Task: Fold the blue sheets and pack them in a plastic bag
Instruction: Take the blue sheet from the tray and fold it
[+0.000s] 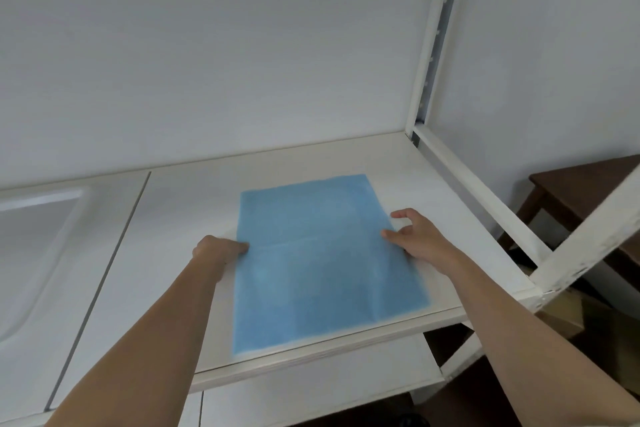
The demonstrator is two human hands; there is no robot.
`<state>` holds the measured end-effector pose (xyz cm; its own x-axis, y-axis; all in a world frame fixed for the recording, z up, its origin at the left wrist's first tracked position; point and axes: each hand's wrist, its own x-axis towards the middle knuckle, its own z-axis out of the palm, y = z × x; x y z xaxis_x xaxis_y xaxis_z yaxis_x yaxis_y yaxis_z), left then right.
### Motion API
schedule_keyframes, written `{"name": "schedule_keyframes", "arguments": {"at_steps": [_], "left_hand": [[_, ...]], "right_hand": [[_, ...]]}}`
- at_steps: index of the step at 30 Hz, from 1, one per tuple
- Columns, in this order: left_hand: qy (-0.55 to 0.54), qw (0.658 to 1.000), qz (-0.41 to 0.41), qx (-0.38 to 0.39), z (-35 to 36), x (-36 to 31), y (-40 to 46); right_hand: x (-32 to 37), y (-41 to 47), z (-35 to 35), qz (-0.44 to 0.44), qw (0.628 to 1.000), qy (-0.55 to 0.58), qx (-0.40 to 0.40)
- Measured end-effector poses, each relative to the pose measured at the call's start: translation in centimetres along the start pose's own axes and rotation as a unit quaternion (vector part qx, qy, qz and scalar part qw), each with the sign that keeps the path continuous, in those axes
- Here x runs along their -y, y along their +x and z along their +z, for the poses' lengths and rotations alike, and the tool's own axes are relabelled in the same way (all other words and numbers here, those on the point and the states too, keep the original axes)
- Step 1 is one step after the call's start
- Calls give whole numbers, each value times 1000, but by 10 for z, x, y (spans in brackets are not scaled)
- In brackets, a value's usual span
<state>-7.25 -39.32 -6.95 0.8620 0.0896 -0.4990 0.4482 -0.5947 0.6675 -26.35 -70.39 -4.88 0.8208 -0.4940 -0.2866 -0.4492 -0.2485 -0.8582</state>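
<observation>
A blue sheet lies flat on the white shelf board, its long side running away from me and a faint crease across its middle. My left hand grips the sheet's left edge near the crease, fingers curled. My right hand pinches the right edge at about the same height, index finger raised above it. No plastic bag is in view.
A white metal shelf post rises at the back right, and a slanted white bar crosses at the right. A dark wooden table stands beyond. A white moulded tray shape sits at the left. A lower shelf lies beneath.
</observation>
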Motion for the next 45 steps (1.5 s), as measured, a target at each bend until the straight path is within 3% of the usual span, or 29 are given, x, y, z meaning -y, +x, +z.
{"name": "schedule_keyframes", "arguments": {"at_steps": [4, 11, 18, 25, 31, 36, 40, 45], "left_hand": [[6, 1000, 23, 4, 0, 9, 6], [169, 976, 120, -60, 8, 14, -48], [219, 951, 212, -44, 17, 22, -78], [326, 866, 380, 7, 19, 36, -91], [353, 787, 494, 107, 20, 37, -109], [398, 722, 550, 135, 33, 27, -126], [404, 709, 560, 143, 37, 27, -131], [421, 660, 610, 124, 44, 26, -136]], "right_hand": [[-5, -15, -6, 25, 999, -4, 31], [-4, -35, -10, 33, 998, -29, 54], [-11, -43, -3, -9, 998, -47, -33], [-19, -48, 0, -25, 995, -87, -46], [-22, -49, 3, -36, 991, -104, -71], [-20, -45, 3, -44, 979, -173, -94], [-18, -44, 4, -34, 970, -219, -101], [-17, -41, -4, -64, 979, -174, -89]]}}
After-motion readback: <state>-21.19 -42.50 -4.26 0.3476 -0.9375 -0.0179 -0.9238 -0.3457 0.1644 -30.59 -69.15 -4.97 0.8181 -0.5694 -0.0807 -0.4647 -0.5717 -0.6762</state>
